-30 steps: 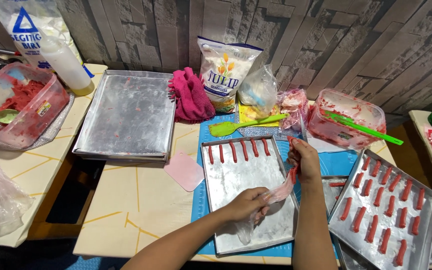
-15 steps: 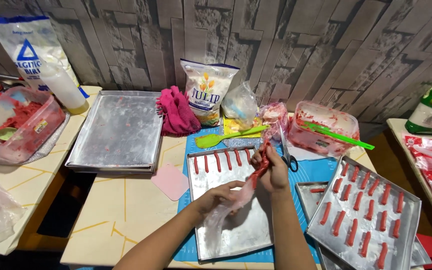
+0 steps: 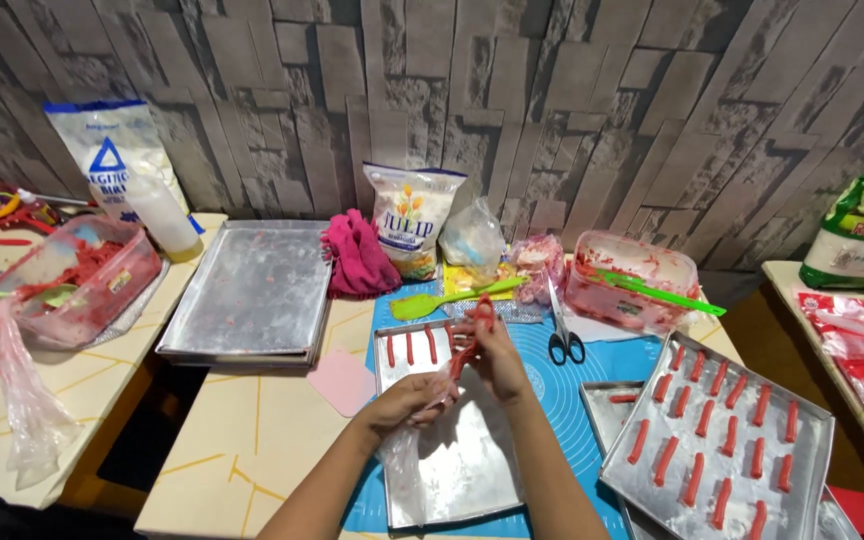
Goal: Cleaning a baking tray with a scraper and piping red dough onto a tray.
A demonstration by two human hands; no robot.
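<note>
While both hands pinch a piping bag (image 3: 432, 420), left (image 3: 404, 402) & right (image 3: 492, 350) hover over tray (image 3: 472, 470) w/ red strips (image 3: 412, 348).

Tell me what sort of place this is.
Probably a home food-prep spot: metal trays of red piped sticks, a tub of red paste, and both hands squeezing a clear piping bag.

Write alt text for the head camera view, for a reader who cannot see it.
Two bare hands, left hand and right hand, hold a clear piping bag of red paste over a floured metal tray with three short red strips at its far end. To the right, another tray carries rows of red strips; scissors lie on the blue mat.
</note>
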